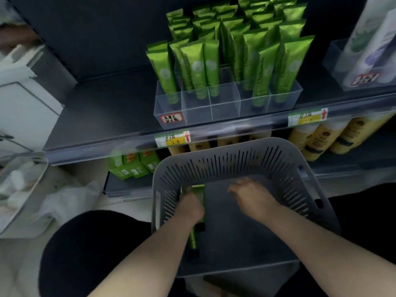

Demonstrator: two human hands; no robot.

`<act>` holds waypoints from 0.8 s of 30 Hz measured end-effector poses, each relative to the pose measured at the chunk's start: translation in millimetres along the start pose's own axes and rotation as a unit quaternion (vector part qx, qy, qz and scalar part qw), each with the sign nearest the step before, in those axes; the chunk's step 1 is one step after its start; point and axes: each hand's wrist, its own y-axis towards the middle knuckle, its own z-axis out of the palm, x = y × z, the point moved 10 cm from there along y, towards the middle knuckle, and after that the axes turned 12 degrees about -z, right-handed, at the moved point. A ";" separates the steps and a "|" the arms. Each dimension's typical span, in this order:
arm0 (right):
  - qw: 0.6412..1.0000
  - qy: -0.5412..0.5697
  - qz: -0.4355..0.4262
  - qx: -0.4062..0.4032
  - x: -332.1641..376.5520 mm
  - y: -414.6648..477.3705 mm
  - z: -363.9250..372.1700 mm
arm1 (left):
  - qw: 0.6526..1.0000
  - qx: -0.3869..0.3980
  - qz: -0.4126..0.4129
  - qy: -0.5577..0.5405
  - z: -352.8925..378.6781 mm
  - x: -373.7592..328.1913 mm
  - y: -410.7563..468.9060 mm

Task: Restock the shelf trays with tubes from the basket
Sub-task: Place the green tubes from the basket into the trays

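Note:
A grey slotted basket (231, 159) sits on my lap below the shelf. Inside it, at the left, my left hand (190, 207) grips green tubes (198, 192); another green tube end (194, 241) sticks out below the hand toward me. My right hand (252, 196) hovers over the basket's bare floor, fingers relaxed and holding nothing. On the shelf above stands a clear divided tray (205, 110) with many upright green tubes (263, 69); its front middle compartments hold none.
A second clear tray (364, 82) with white and purple tubes stands at the shelf's right. Yellow bottles (319, 138) and green boxes (132, 166) fill the lower shelf. A white bin (23, 189) with items is on the floor at left.

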 end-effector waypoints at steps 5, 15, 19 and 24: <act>0.996 0.035 0.022 0.074 -5.7 5.6 33.4 | 0.992 0.034 -0.051 0.110 37.2 12.1 7.3; 0.991 0.066 0.067 0.090 -17.4 15.2 42.9 | 0.998 -0.044 -0.050 -0.001 32.1 13.3 24.4; 0.991 0.071 0.074 0.089 -18.3 16.0 41.6 | 0.998 -0.030 -0.045 0.045 38.8 13.6 25.3; 0.990 0.056 0.093 0.089 -21.0 10.2 41.1 | 0.997 0.062 0.016 -0.037 65.6 -6.0 13.9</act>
